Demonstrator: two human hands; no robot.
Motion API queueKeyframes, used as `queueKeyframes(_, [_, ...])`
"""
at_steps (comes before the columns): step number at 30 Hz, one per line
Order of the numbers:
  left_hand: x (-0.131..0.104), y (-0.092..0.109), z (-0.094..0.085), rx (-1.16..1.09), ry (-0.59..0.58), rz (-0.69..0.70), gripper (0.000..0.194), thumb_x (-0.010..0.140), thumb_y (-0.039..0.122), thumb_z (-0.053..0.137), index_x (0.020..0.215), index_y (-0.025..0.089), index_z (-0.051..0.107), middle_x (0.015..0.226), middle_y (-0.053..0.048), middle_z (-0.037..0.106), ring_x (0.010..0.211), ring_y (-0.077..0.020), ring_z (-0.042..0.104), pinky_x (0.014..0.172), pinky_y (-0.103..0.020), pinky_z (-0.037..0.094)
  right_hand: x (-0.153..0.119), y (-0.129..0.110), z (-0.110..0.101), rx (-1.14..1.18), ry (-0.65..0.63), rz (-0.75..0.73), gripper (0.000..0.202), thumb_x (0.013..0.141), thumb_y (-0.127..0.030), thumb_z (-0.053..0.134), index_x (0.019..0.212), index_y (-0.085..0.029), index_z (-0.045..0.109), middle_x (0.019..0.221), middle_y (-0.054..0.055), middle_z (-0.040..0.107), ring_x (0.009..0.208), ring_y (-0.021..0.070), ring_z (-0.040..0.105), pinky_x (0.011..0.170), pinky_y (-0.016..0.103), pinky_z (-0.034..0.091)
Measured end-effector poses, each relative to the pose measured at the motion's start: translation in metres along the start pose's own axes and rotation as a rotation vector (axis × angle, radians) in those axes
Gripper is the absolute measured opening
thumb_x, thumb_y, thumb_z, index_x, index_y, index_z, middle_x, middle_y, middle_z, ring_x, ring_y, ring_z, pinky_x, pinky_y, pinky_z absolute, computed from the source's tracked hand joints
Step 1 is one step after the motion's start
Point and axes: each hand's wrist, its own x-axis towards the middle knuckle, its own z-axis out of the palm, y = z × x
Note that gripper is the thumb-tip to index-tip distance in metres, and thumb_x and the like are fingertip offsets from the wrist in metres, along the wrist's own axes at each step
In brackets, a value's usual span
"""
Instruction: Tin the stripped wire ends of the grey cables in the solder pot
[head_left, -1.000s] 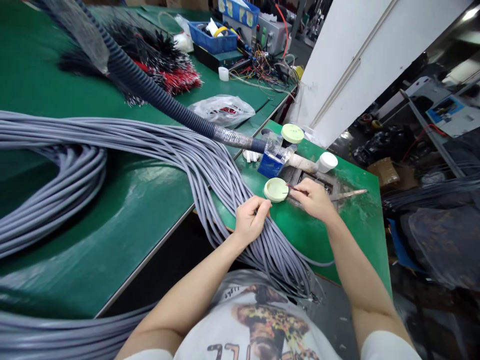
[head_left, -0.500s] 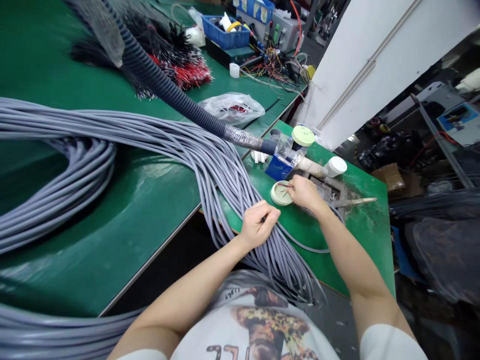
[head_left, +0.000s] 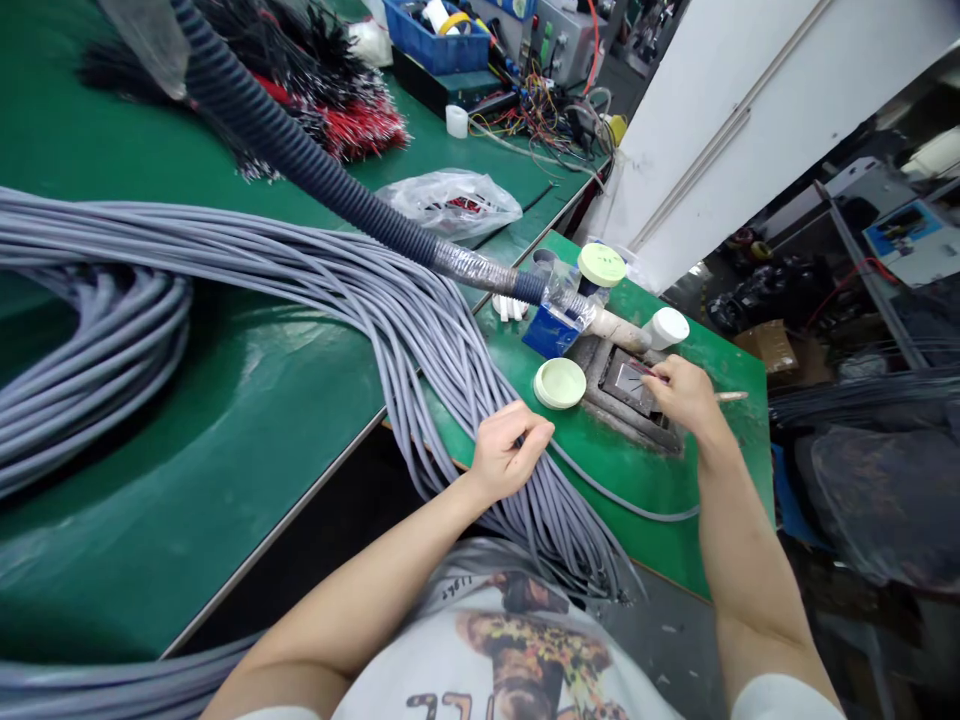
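My right hand (head_left: 684,392) is closed around the end of a grey cable (head_left: 630,505). Thin dark wires stick out of its fingers over the shiny metal surface of a small solder pot (head_left: 628,376); I cannot tell whether they touch it. My left hand (head_left: 510,447) is curled into a fist on top of a thick bundle of grey cables (head_left: 442,350), and what lies inside it is hidden. Between the hands, left of the pot, sits a round pale-green tub (head_left: 560,384), open at the top.
A ribbed dark hose (head_left: 315,165) slants down to a pipe beside the pot. A yellow-lidded jar (head_left: 602,263), a white cup (head_left: 667,327) and a blue box (head_left: 551,331) stand behind. Coiled cables (head_left: 112,360) and black-and-red wires (head_left: 330,110) lie on the left table.
My right hand has moved right, carrying the wire ends from the pale-green tub to above the pot. My left hand stays on the bundle. The view has shifted slightly.
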Motion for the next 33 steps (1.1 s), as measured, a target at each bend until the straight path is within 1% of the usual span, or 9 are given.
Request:
queueKeyframes(3, [0.0,0.0,0.0,-0.005,0.004,-0.008,0.015,0.086,0.016,0.053,0.072,0.016,0.06,0.062,-0.003,0.06,0.058,-0.0128,0.052,0.057,-0.027,0.041,0.001,0.025,0.016,-0.051,-0.037,0.143,0.03,0.083,-0.036,0.048,0.08,-0.018,0.071,0.084,0.008,0.064,0.077,0.0186,0.057,0.063,0.028,0.033])
queueKeyframes(5, [0.0,0.0,0.001,0.001,0.01,-0.008,0.016,0.086,0.015,0.054,0.071,0.016,0.06,0.062,-0.003,0.059,0.057,-0.0126,0.052,0.057,-0.026,0.041,0.005,0.032,0.025,-0.065,-0.074,0.21,0.031,0.083,-0.037,0.047,0.082,-0.018,0.072,0.085,0.008,0.067,0.079,0.0191,0.058,0.063,0.028,0.034])
queueKeyframes(7, [0.0,0.001,0.001,0.009,0.011,-0.003,0.016,0.085,0.014,0.054,0.071,0.016,0.06,0.062,-0.002,0.059,0.057,-0.0124,0.052,0.057,-0.026,0.041,0.009,0.034,0.032,-0.07,-0.098,0.245,0.032,0.083,-0.038,0.046,0.082,-0.018,0.072,0.085,0.009,0.068,0.08,0.0194,0.06,0.063,0.027,0.035])
queueKeyframes(13, [-0.001,0.001,0.0,0.025,0.005,-0.009,0.018,0.086,0.016,0.054,0.069,0.016,0.06,0.063,-0.003,0.06,0.058,-0.0123,0.052,0.057,-0.026,0.041,0.015,0.035,0.041,-0.073,-0.111,0.243,0.034,0.083,-0.038,0.046,0.08,-0.018,0.073,0.09,0.01,0.069,0.081,0.0197,0.061,0.065,0.027,0.036])
queueKeyframes(21, [-0.001,0.0,0.001,0.018,0.006,-0.009,0.015,0.085,0.015,0.054,0.071,0.016,0.06,0.062,-0.003,0.059,0.057,-0.0126,0.053,0.057,-0.026,0.041,0.018,0.033,0.046,-0.062,-0.117,0.239,0.032,0.082,-0.037,0.047,0.078,-0.018,0.072,0.085,0.01,0.07,0.079,0.0194,0.061,0.063,0.028,0.035])
queueKeyframes(24, [-0.001,0.001,0.001,0.021,0.007,-0.01,0.016,0.085,0.015,0.054,0.071,0.016,0.06,0.061,-0.003,0.059,0.057,-0.0125,0.052,0.057,-0.026,0.041,0.018,0.034,0.044,-0.058,-0.112,0.24,0.031,0.082,-0.037,0.047,0.076,-0.018,0.071,0.082,0.009,0.069,0.077,0.0193,0.06,0.062,0.028,0.033])
queueKeyframes(27, [-0.001,0.001,0.001,0.029,0.005,-0.022,0.018,0.086,0.018,0.053,0.07,0.016,0.06,0.061,-0.003,0.06,0.057,-0.0128,0.052,0.056,-0.026,0.041,0.013,0.036,0.035,-0.048,-0.095,0.23,0.031,0.082,-0.037,0.047,0.078,-0.018,0.071,0.081,0.008,0.067,0.077,0.0185,0.058,0.062,0.027,0.033])
queueKeyframes(30, [0.0,0.001,0.001,0.027,0.002,-0.02,0.019,0.087,0.019,0.053,0.069,0.016,0.06,0.062,-0.004,0.06,0.057,-0.013,0.052,0.056,-0.026,0.041,0.003,0.032,0.018,0.048,-0.004,0.118,0.029,0.082,-0.037,0.049,0.074,-0.018,0.069,0.079,0.005,0.062,0.074,0.0167,0.055,0.062,0.027,0.033])
queueKeyframes(33, [0.0,0.001,0.001,0.022,0.005,-0.006,0.017,0.086,0.016,0.054,0.071,0.016,0.06,0.062,-0.003,0.06,0.057,-0.0127,0.052,0.056,-0.026,0.041,-0.007,0.01,0.0,0.213,0.073,-0.037,0.028,0.081,-0.036,0.051,0.066,-0.018,0.064,0.072,0.002,0.055,0.068,0.0141,0.051,0.061,0.026,0.032])
